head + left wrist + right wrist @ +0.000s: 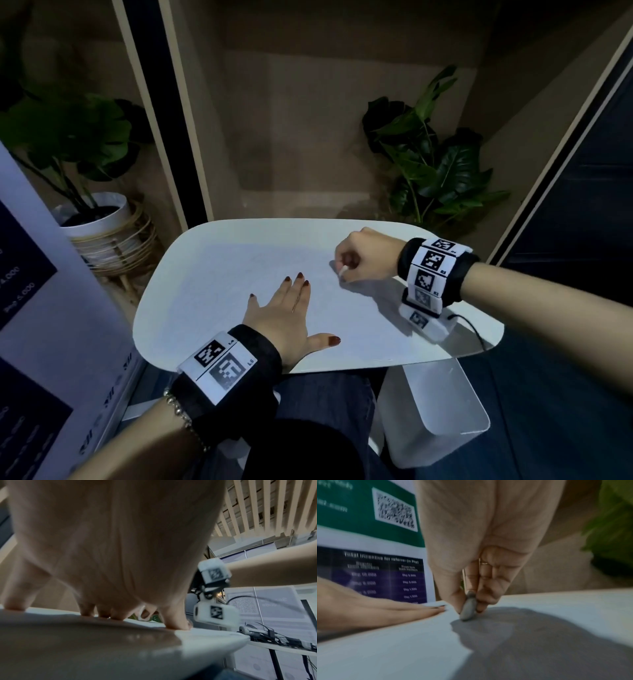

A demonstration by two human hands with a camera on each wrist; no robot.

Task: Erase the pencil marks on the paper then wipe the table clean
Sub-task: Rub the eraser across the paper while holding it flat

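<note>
Paper [274, 260] lies flat on the white surface [161, 308], covering most of it, with no pencil marks clear enough to make out. Left hand [287, 315] rests palm down on the sheet, fingers straight and spread, pinning it. Just beyond and to the right of those fingertips, the right hand [363, 255] pinches a small eraser [468, 608] between thumb and fingers, its tip touching the paper.
</note>
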